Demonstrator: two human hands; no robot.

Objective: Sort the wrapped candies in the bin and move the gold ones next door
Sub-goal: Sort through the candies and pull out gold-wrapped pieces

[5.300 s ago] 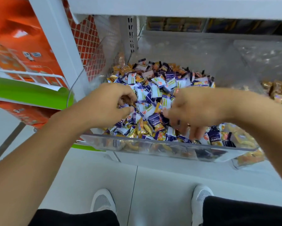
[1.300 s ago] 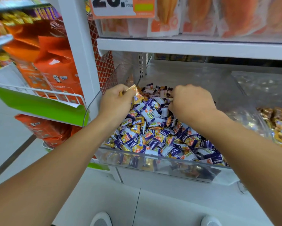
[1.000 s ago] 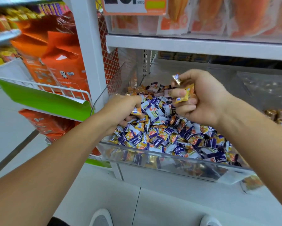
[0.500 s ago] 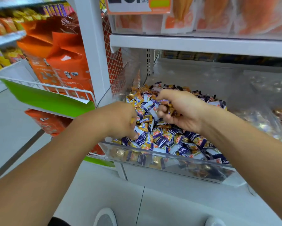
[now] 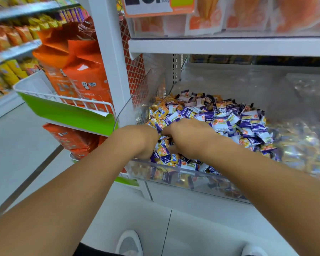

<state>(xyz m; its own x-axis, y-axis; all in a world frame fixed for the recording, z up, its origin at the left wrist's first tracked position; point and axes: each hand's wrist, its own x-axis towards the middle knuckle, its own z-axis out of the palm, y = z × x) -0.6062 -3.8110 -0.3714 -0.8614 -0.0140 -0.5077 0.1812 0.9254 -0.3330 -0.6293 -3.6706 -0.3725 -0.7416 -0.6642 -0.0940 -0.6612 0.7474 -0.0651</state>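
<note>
Both hands are down in the clear bin [image 5: 174, 174] on the lower shelf, backs toward the camera, at its front left part. The left hand [image 5: 137, 141] is curled with its knuckles turned inward and its fingers tucked out of sight into the candies [image 5: 229, 119]; whether it grips any cannot be told. The right hand [image 5: 188, 137] lies just beside it, nearly touching, palm down on the heap with its fingers bent under and hidden among the wrappers, so its grip cannot be told either. The heap is mostly purple-and-white wrapped pieces, and the gold candies [image 5: 161, 106] show mainly along the far left edge, beyond both hands, with a few more mixed in between and below the knuckles. To the right, behind a clear wall, the neighbouring bin [image 5: 303, 156] shows blurred gold wrappers. Orange bags [image 5: 77, 71] hang at the left.
</note>
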